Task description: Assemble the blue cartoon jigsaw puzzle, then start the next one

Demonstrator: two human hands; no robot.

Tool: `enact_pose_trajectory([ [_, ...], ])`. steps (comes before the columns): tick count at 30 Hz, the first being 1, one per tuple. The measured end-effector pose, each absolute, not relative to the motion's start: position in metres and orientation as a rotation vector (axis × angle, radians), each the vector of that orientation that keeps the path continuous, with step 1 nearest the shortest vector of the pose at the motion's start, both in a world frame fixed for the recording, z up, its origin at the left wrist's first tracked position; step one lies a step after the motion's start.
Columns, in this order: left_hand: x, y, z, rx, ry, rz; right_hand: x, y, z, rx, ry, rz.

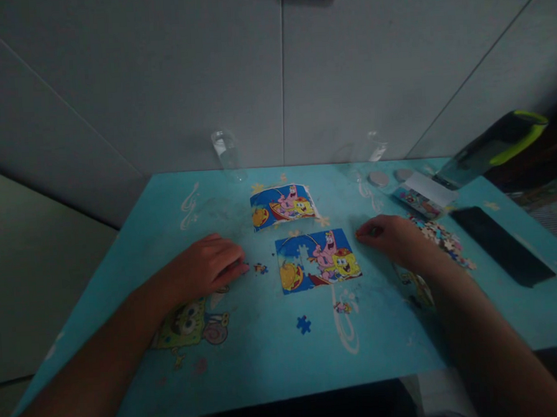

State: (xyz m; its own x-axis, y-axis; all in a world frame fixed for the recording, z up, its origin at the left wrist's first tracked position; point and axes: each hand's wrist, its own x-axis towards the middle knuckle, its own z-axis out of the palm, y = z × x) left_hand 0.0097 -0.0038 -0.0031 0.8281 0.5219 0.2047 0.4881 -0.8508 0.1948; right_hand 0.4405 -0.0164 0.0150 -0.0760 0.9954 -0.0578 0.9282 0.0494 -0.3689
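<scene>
A cartoon jigsaw puzzle lies mostly assembled on the table, with a gap left of its middle. To its left, my left hand rests with curled fingers. A dark puzzle piece shows partly at its fingertips; whether it is gripped is hidden. Close by lies a loose puzzle piece. Right of the puzzle, my right hand pinches a small orange-edged bit that looks like a puzzle piece. A blue piece and a pink one lie nearer me. Behind the puzzle is a matching picture sheet.
Loose puzzle pieces are heaped beyond my right forearm, beside a long dark object. Farther back are a picture card, round lids, clear containers and a dark bottle. A wall borders the table's far edge.
</scene>
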Motion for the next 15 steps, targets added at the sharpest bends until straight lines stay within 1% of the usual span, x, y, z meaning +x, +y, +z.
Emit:
enact_pose_trajectory([
  [7, 0.0095, -0.0051, -0.0024, 2.860, 0.821, 0.335, 0.4425, -0.0162, 0.0117, -1.937, -2.095, 0.519],
  [15, 0.0108, -0.0054, -0.0006, 2.848, 0.819, 0.328, 0.4419, -0.0170, 0.0130, -1.966, -2.090, 0.452],
])
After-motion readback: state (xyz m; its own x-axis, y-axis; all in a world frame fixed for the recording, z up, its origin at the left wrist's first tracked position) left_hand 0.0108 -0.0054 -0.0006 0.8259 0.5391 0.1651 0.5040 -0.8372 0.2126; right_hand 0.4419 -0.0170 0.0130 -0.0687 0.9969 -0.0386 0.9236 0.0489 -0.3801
